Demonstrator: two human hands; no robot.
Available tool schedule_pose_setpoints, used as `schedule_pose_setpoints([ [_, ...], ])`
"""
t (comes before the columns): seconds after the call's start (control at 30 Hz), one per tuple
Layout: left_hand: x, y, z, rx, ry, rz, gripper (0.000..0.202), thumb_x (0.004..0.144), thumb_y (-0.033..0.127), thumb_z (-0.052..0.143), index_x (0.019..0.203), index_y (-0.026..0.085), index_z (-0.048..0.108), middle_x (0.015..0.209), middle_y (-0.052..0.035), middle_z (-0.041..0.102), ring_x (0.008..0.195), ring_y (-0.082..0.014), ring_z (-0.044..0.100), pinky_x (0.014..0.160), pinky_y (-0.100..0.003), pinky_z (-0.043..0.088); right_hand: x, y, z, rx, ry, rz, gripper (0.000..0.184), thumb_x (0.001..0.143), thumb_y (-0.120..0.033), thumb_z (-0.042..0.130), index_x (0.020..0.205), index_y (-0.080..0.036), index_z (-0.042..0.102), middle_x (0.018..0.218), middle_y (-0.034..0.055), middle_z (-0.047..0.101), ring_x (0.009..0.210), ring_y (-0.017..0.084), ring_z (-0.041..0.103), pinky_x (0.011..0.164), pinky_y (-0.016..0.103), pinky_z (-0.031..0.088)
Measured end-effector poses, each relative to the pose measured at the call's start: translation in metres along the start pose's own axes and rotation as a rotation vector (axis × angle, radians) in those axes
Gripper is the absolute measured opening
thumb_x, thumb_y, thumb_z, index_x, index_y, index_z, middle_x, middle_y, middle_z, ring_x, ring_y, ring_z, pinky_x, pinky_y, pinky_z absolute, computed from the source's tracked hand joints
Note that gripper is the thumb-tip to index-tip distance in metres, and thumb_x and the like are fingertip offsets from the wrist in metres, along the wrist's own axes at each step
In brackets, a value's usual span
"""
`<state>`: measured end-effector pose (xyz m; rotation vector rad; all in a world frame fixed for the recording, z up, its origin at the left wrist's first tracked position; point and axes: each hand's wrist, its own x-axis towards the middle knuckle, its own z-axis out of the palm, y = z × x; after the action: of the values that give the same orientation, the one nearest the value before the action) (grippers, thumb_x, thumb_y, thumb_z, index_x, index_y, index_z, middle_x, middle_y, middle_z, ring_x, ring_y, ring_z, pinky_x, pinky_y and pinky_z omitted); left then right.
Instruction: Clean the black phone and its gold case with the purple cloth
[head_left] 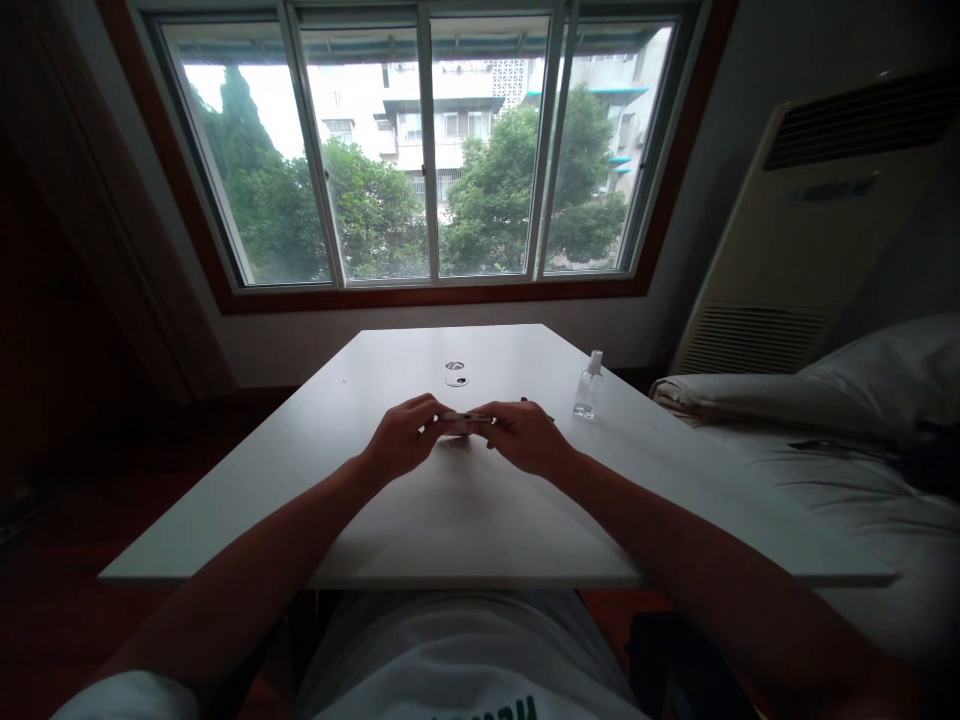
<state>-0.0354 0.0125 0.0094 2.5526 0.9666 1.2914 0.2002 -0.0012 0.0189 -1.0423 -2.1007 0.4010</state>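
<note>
Both my hands meet over the middle of a white table point(420, 520). My left hand point(405, 435) and my right hand point(521, 435) have their fingers curled around a small flat object point(463, 422) held between them, just above the tabletop. It is too small and dim to name. A thin dark item point(536, 408), only partly visible, lies on the table just behind my right hand.
A small clear plastic bottle point(589, 387) stands upright right of my hands. Two small round pieces point(455, 373) lie farther back on the table. A bed with a pillow point(847, 400) adjoins the right edge. A big window point(427, 150) lies ahead.
</note>
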Motion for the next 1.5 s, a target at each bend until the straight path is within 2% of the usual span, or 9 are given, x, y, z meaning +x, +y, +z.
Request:
schedule_pose_setpoints([
  [0.2,-0.001,-0.006,0.008,-0.207,-0.002,-0.099,0.019,0.097,0.032,0.054,0.096,0.016,0.066,0.093,-0.0065,0.066,0.07,-0.0125,0.063,0.065,-0.025,0.051,0.003,0.002,0.005,0.03,0.106,-0.081,0.026,0.092,-0.037,0.063,0.111,-0.023,0.074,0.104,0.0066,0.07,0.082,0.016,0.064,0.076,0.028,0.051],
  [0.37,-0.002,-0.013,0.017,-0.363,0.025,-0.182,0.016,0.096,0.029,0.056,0.102,0.016,0.064,0.097,-0.0067,0.07,0.082,-0.0166,0.069,0.076,-0.03,0.056,0.007,0.007,0.01,-0.032,0.129,0.122,0.042,0.088,-0.05,0.066,0.117,-0.021,0.07,0.097,0.0074,0.067,0.074,0.015,0.062,0.065,0.029,0.051],
  [0.57,-0.001,-0.018,0.02,-0.366,0.081,-0.165,0.018,0.096,0.031,0.057,0.104,0.016,0.064,0.099,-0.0076,0.07,0.084,-0.0181,0.069,0.078,-0.033,0.056,0.011,0.008,0.009,0.626,-0.121,0.371,0.061,0.088,-0.059,0.064,0.128,-0.014,0.054,0.1,0.0133,0.07,0.082,0.023,0.071,0.053,0.029,0.059],
  [0.87,0.003,-0.015,0.013,-0.173,0.106,0.067,0.018,0.091,0.027,0.066,0.107,0.019,0.065,0.12,-0.0103,0.064,0.114,-0.0229,0.061,0.098,-0.041,0.051,0.01,0.012,0.007,1.095,-0.073,0.354,0.07,0.088,-0.026,0.07,0.144,-0.015,0.031,0.124,0.0178,0.065,0.107,0.025,0.069,0.072,0.031,0.064],
  [1.0,0.002,-0.015,0.018,-0.456,0.035,-0.077,0.043,0.091,0.03,0.067,0.131,0.022,0.054,0.148,-0.014,0.047,0.121,-0.0267,0.06,0.101,-0.046,0.051,0.01,0.014,0.013,1.075,-0.032,0.293,0.074,0.086,-0.023,0.072,0.145,-0.017,0.028,0.128,0.017,0.063,0.1,0.024,0.071,0.072,0.03,0.064],
  [1.2,0.006,-0.006,0.027,-0.92,0.087,-0.414,0.093,0.09,0.031,0.069,0.157,0.037,0.005,0.166,-0.0133,-0.005,0.127,-0.0335,0.056,0.09,-0.05,0.058,0.01,0.017,0.02,0.977,-0.018,0.289,0.075,0.084,-0.022,0.072,0.145,-0.018,0.028,0.134,0.018,0.059,0.092,0.023,0.073,0.066,0.031,0.063],
  [1.3,0.007,-0.008,0.024,-0.956,0.134,-0.575,0.1,0.086,0.028,0.073,0.158,0.028,0.005,0.164,-0.0191,0.015,0.126,-0.0345,0.056,0.087,-0.047,0.06,0.01,0.019,0.023,0.973,-0.068,0.284,0.077,0.084,-0.022,0.073,0.146,-0.019,0.028,0.132,0.0173,0.059,0.091,0.023,0.073,0.066,0.032,0.063],
  [1.4,0.005,-0.018,0.019,-0.972,0.019,-0.664,0.072,0.088,0.035,0.071,0.147,0.011,0.037,0.135,-0.0242,0.058,0.103,-0.0319,0.069,0.08,-0.044,0.061,0.009,0.017,0.026,0.956,-0.153,0.287,0.081,0.081,-0.021,0.075,0.147,-0.017,0.027,0.127,0.0169,0.062,0.088,0.023,0.073,0.064,0.033,0.063],
  [1.5,0.002,-0.028,0.019,-0.998,-0.099,-0.699,0.052,0.09,0.043,0.067,0.126,0.007,0.056,0.113,-0.0218,0.069,0.088,-0.0283,0.073,0.074,-0.04,0.061,0.008,0.015,0.029,0.921,-0.204,0.316,0.082,0.081,-0.021,0.076,0.148,-0.015,0.028,0.113,0.0142,0.066,0.083,0.023,0.072,0.061,0.032,0.062],
])
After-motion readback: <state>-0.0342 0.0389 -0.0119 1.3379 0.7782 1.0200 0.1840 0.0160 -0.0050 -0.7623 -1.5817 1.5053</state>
